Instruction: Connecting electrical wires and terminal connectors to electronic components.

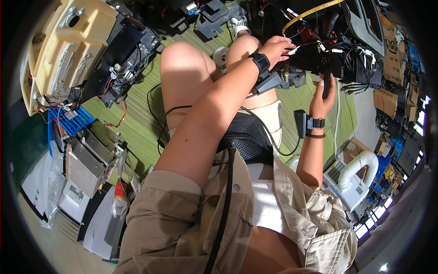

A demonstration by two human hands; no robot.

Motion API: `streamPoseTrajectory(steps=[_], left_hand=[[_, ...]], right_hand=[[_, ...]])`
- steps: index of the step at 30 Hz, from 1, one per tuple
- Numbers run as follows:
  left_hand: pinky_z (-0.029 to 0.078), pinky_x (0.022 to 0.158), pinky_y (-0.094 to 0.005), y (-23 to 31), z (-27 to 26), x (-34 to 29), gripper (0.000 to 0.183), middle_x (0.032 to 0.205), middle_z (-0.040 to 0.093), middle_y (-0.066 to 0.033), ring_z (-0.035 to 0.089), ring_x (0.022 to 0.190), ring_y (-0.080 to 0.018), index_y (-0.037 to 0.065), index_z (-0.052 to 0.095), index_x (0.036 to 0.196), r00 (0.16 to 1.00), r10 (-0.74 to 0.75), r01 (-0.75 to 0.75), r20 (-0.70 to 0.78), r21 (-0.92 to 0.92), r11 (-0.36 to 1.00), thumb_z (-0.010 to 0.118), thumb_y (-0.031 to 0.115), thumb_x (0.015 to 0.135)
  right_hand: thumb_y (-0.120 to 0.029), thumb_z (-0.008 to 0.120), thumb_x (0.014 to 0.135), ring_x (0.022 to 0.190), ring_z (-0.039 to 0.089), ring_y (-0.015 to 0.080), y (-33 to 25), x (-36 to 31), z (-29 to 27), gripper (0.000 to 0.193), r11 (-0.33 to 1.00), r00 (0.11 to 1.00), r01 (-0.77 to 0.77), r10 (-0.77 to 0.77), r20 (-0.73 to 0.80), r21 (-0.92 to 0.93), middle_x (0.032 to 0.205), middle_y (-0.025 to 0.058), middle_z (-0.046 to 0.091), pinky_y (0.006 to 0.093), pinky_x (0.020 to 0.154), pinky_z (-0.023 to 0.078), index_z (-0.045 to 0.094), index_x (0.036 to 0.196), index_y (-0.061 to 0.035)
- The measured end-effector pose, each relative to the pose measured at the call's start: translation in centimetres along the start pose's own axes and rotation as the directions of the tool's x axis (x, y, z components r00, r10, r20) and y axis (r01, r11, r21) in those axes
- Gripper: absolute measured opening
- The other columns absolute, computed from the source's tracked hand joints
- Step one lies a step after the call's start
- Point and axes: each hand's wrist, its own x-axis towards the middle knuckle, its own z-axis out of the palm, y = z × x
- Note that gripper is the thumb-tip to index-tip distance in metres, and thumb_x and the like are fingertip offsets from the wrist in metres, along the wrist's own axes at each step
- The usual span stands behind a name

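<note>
My left hand (pixel 276 49) reaches forward over my knees, with its thumb and fingers pinched at a small white wire connector (pixel 293 50) on thin black cables. My right hand (pixel 324 98) is wrapped round a long, dark, upright piece (pixel 326 86); its exact kind is unclear in the shadow. Both hands are at a dark machine assembly (pixel 310 61). A bundle of black wires (pixel 356 52) with white tags hangs on its right side, and a yellow cable (pixel 310 13) arches above. Each wrist wears a black strap with a dark box-shaped device.
A cream plastic housing (pixel 86 27) and a black wired panel (pixel 114 68) stand at left, near a blue plastic rack (pixel 73 119) and metal brackets (pixel 84 162). A black cable (pixel 292 153) loops across my lap. A white unit with a thick hose (pixel 365 164) stands at right.
</note>
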Motion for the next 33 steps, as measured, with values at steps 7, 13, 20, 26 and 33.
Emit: streamPoseTrajectory(steps=[7, 13, 20, 26, 33], left_hand=[[0.042, 0.075, -0.0282, -0.2, 0.1, 0.0, 0.026, 0.101, 0.057, -0.0043, 0.056, 0.091, -0.0159, 0.010, 0.044, 0.106, 1.000, -0.013, 0.013, 0.010, -0.011, 1.000, 0.056, 0.015, 0.083], [0.042, 0.075, -0.0284, -0.1, 0.1, -0.1, 0.023, 0.101, 0.057, -0.0045, 0.056, 0.090, -0.0168, 0.010, 0.044, 0.106, 1.000, -0.003, 0.003, 0.020, -0.010, 1.000, 0.052, 0.016, 0.086], [0.043, 0.075, -0.0290, 0.0, 0.3, -0.4, 0.022, 0.101, 0.057, -0.0053, 0.056, 0.090, -0.0172, 0.009, 0.044, 0.105, 1.000, 0.007, -0.006, 0.022, -0.021, 1.000, 0.052, 0.016, 0.086], [0.043, 0.075, -0.0292, 0.0, 0.3, -0.5, 0.022, 0.100, 0.057, -0.0056, 0.056, 0.088, -0.0175, 0.009, 0.044, 0.105, 1.000, 0.011, -0.010, 0.013, -0.020, 1.000, 0.052, 0.016, 0.085], [0.043, 0.075, -0.0288, -0.1, 0.1, -0.3, 0.025, 0.102, 0.056, -0.0055, 0.056, 0.089, -0.0174, 0.009, 0.044, 0.106, 1.000, 0.017, -0.017, 0.026, -0.027, 0.999, 0.055, 0.015, 0.084]], right_hand=[[-0.008, 0.047, 0.086, 0.084, 0.057, 0.0150, 0.4, -2.1, -2.1, 0.039, 0.998, 0.999, 0.015, -0.012, 0.044, -0.063, 0.106, 0.0127, 0.055, 0.0272, 0.075, 0.047, 0.040, 0.124, -0.0006], [-0.007, 0.047, 0.086, 0.082, 0.057, 0.0147, 0.4, -2.5, -2.6, 0.039, 0.999, 1.000, 0.002, -0.001, 0.023, -0.043, 0.106, 0.0119, 0.056, 0.0269, 0.075, 0.047, 0.040, 0.124, -0.0009], [-0.007, 0.048, 0.086, 0.081, 0.057, 0.0136, 0.2, -2.3, -2.7, 0.038, 0.996, 1.000, 0.020, -0.021, -0.012, -0.083, 0.104, 0.0110, 0.057, 0.0260, 0.074, 0.046, 0.041, 0.123, -0.0011], [-0.007, 0.047, 0.086, 0.080, 0.057, 0.0137, 0.3, -2.4, -2.8, 0.038, 0.994, 1.000, 0.011, -0.010, 0.006, -0.109, 0.104, 0.0112, 0.057, 0.0259, 0.074, 0.047, 0.041, 0.123, -0.0004], [-0.007, 0.048, 0.086, 0.081, 0.058, 0.0139, 0.1, -2.4, -2.5, 0.038, 0.995, 1.000, 0.010, -0.012, -0.011, -0.104, 0.104, 0.0122, 0.057, 0.0261, 0.074, 0.047, 0.042, 0.123, 0.0001]])
